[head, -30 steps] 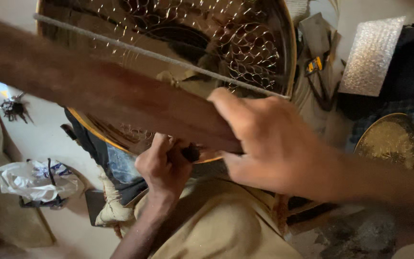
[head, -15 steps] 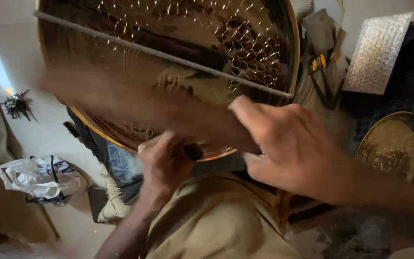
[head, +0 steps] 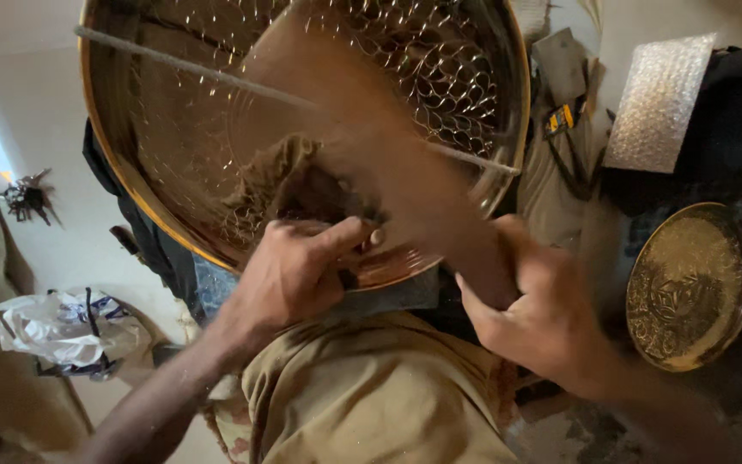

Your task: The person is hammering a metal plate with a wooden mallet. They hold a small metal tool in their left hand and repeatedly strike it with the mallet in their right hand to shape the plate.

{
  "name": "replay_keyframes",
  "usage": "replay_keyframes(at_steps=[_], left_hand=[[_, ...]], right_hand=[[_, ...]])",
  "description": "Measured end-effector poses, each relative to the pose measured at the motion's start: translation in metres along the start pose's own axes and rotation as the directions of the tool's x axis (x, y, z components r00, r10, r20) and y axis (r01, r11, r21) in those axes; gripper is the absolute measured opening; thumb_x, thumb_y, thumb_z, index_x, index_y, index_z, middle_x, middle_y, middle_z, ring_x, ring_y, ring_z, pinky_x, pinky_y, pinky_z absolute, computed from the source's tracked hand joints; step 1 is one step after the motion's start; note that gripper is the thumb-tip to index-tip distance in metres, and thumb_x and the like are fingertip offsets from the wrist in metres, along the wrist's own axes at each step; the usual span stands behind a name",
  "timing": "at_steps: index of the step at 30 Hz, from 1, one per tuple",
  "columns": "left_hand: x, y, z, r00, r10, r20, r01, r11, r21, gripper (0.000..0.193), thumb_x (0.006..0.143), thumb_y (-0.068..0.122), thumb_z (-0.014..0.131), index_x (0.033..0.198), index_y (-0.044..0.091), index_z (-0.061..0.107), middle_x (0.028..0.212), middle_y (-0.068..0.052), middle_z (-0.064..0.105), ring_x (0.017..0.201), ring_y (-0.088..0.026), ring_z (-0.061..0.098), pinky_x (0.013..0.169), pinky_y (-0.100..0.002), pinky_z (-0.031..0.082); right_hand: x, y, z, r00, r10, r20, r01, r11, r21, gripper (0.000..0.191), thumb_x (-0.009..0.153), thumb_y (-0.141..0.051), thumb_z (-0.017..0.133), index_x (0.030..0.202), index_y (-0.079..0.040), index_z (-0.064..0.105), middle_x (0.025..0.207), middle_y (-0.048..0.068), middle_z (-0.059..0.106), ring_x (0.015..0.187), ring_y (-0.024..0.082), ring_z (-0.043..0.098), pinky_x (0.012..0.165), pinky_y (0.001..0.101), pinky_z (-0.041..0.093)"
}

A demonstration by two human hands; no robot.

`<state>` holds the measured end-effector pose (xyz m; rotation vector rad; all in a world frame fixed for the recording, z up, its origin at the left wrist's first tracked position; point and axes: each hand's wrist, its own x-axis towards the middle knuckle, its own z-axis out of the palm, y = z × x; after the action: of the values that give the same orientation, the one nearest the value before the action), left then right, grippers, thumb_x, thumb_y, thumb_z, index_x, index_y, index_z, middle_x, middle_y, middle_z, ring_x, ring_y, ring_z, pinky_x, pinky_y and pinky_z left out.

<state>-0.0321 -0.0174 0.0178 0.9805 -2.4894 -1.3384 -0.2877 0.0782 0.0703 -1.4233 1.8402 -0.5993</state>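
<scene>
A large round brass tray with a hammered scale pattern stands tilted in front of me, its lower rim resting near my lap. My left hand is closed at the tray's lower rim, thumb stretched out, apparently gripping a small tool that I cannot make out. My right hand grips a brown wooden mallet, blurred by motion, whose head lies over the tray's inner face. A thin cord or rod crosses the tray.
A smaller engraved brass plate lies at the right. A sheet of textured silver metal leans at the upper right. A crumpled white plastic bag sits on the floor at the left. Khaki trousers cover my lap.
The mallet has swung from lying across the left side of the view to pointing up over the tray's centre. My right hand dropped lower and to the right. The left hand stays at the rim.
</scene>
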Motion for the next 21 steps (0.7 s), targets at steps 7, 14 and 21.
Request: replay_keyframes(at_steps=[7, 14, 21], left_hand=[[0.009, -0.006, -0.004, 0.987, 0.051, 0.152, -0.048, 0.999, -0.026, 0.052, 0.067, 0.000, 0.065, 0.117, 0.009, 0.069, 0.082, -0.011, 0.077, 0.072, -0.027, 0.076, 0.064, -0.040, 0.060], [0.017, -0.006, -0.013, 0.964, 0.122, 0.234, -0.127, 0.992, 0.004, 0.062, 0.061, 0.002, 0.072, 0.123, 0.007, 0.069, 0.083, -0.018, 0.074, 0.076, -0.036, 0.071, 0.066, -0.047, 0.056], [0.021, -0.008, -0.015, 0.944, 0.216, 0.250, -0.216, 0.976, -0.026, 0.070, 0.058, 0.006, 0.071, 0.127, 0.011, 0.068, 0.091, -0.017, 0.074, 0.074, -0.037, 0.070, 0.066, -0.046, 0.055]], right_hand=[[-0.022, 0.030, 0.020, 0.998, -0.048, 0.049, 0.052, 0.995, -0.089, 0.035, 0.072, -0.009, 0.074, 0.104, -0.003, 0.061, 0.065, 0.017, 0.067, 0.058, 0.032, 0.070, 0.052, 0.0419, 0.052], [-0.036, 0.033, 0.029, 1.000, 0.012, 0.002, -0.013, 1.000, 0.027, 0.027, 0.075, -0.010, 0.073, 0.099, -0.004, 0.061, 0.066, 0.014, 0.068, 0.056, 0.025, 0.072, 0.052, 0.0391, 0.053], [-0.056, 0.032, 0.050, 0.981, 0.191, 0.015, -0.189, 0.979, -0.080, 0.027, 0.075, -0.007, 0.071, 0.099, -0.003, 0.061, 0.064, 0.017, 0.066, 0.059, 0.033, 0.070, 0.052, 0.0432, 0.050]])
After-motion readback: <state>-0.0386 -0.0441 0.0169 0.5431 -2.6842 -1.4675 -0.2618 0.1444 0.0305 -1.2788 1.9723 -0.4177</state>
